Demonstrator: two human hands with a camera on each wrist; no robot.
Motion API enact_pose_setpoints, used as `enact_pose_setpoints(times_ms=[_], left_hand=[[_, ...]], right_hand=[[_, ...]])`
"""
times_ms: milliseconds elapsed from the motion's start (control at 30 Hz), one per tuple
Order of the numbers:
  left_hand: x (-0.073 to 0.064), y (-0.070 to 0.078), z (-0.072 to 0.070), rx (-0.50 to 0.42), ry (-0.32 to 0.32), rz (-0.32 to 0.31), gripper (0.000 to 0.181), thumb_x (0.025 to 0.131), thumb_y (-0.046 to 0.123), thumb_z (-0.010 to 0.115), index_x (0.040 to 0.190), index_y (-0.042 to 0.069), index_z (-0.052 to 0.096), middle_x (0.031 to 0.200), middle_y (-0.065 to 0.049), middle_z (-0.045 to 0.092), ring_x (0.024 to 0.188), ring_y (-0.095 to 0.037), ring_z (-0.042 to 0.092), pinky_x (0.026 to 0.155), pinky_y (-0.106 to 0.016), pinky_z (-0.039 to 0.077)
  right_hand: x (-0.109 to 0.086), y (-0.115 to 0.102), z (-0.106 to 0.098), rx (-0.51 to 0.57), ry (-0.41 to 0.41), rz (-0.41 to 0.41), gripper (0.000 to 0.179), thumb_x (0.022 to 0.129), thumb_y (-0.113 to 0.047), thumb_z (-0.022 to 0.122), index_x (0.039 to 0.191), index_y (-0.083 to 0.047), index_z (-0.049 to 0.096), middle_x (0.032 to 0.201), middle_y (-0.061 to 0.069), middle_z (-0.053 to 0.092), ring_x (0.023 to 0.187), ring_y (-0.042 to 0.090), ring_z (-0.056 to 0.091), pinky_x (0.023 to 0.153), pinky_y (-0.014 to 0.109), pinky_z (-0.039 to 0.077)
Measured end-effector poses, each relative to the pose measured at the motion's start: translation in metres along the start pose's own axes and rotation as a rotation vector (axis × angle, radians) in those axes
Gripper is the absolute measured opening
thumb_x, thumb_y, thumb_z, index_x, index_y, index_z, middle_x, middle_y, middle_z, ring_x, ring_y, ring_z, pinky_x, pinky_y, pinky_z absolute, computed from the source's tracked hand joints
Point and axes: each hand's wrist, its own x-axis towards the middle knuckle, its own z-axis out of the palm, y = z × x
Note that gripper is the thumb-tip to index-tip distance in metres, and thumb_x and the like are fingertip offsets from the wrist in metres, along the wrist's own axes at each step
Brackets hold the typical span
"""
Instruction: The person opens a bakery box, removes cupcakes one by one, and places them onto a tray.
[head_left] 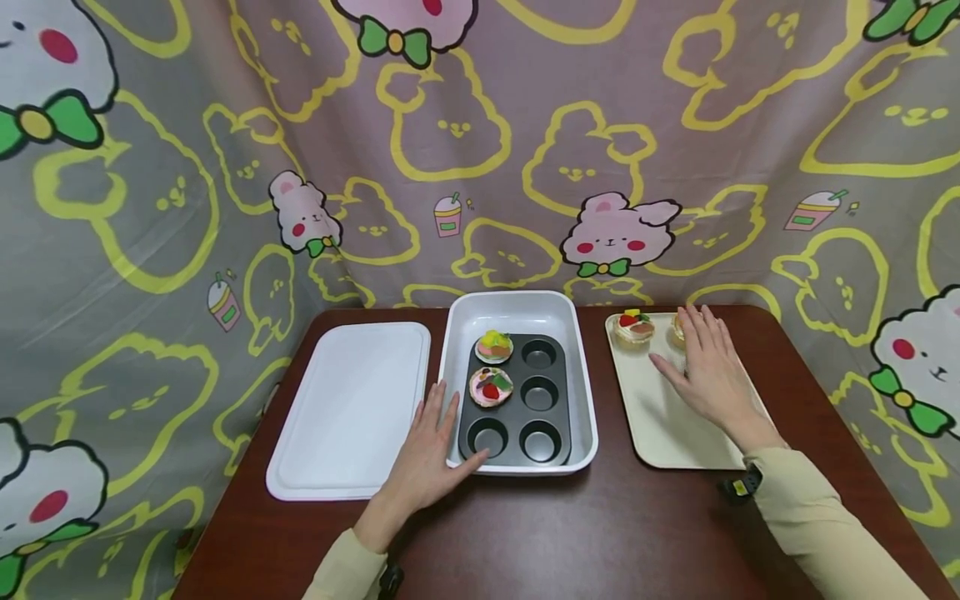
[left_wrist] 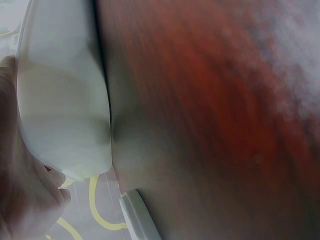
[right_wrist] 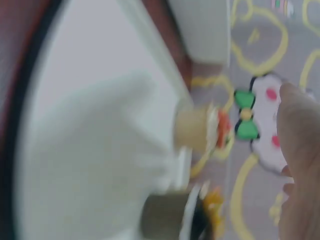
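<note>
My left hand (head_left: 423, 458) has its fingers spread at the left rim of a deep white basin (head_left: 588, 417), thumb over the front corner. Inside the basin lies a dark muffin tin (head_left: 513, 442). Two of its left-hand cups hold toy-like tarts, one topped in yellow (head_left: 494, 345), one with a red berry (head_left: 491, 388). Over a cream tray (head_left: 652, 425) on the right, my right hand (head_left: 708, 375) reaches with fingers extended. It partly hides a tart (head_left: 677, 333); another tart (head_left: 633, 331) sits at the tray's back left corner. The right wrist view shows both tarts (right_wrist: 192, 130) blurred, with the hand above them.
A flat white rectangular tray (head_left: 345, 417) lies left of the basin. Everything stands on a dark brown wooden table (head_left: 517, 533). Behind and at the sides hangs a cartoon-patterned curtain (head_left: 517, 83).
</note>
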Motion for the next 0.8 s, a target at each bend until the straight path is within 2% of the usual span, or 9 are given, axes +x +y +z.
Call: enact_pose_setpoints(times_ms=[100, 233, 467, 800], left_hand=[[0.000, -0.001, 0.001, -0.003, 0.007, 0.004, 0.107, 0.095, 0.074, 0.066, 0.173, 0.008, 0.033, 0.186, -0.017, 0.014, 0.174, -0.038, 0.015, 0.139, -0.061, 0.023], [0.001, -0.001, 0.001, -0.006, 0.014, 0.004, 0.108, 0.094, 0.074, 0.066, 0.173, 0.008, 0.033, 0.186, -0.016, 0.013, 0.174, -0.037, 0.014, 0.139, -0.061, 0.023], [0.000, 0.000, 0.001, -0.014, 0.002, -0.005, 0.108, 0.094, 0.075, 0.065, 0.173, 0.008, 0.033, 0.187, -0.016, 0.012, 0.174, -0.037, 0.013, 0.140, -0.060, 0.021], [0.000, -0.002, 0.001, -0.003, 0.002, -0.001, 0.108, 0.095, 0.074, 0.066, 0.173, 0.008, 0.033, 0.186, -0.016, 0.013, 0.174, -0.037, 0.014, 0.140, -0.060, 0.022]], right_hand=[[0.012, -0.021, 0.005, 0.004, -0.029, -0.033, 0.092, 0.106, -0.047, 0.066, 0.170, 0.007, 0.028, 0.173, 0.036, 0.033, 0.165, 0.054, 0.023, 0.139, 0.064, 0.014], [0.027, -0.047, 0.013, 0.032, -0.105, -0.040, 0.090, 0.106, -0.044, 0.068, 0.170, 0.006, 0.029, 0.175, 0.033, 0.032, 0.166, 0.053, 0.023, 0.137, 0.069, 0.018], [0.047, -0.089, 0.030, 0.076, -0.238, -0.054, 0.090, 0.106, -0.043, 0.069, 0.170, 0.005, 0.028, 0.177, 0.030, 0.031, 0.168, 0.052, 0.021, 0.138, 0.068, 0.016], [0.071, -0.132, 0.057, 0.099, -0.290, -0.138, 0.083, 0.107, -0.045, 0.069, 0.167, 0.004, 0.039, 0.173, 0.027, 0.041, 0.166, 0.048, 0.031, 0.139, 0.062, 0.020]])
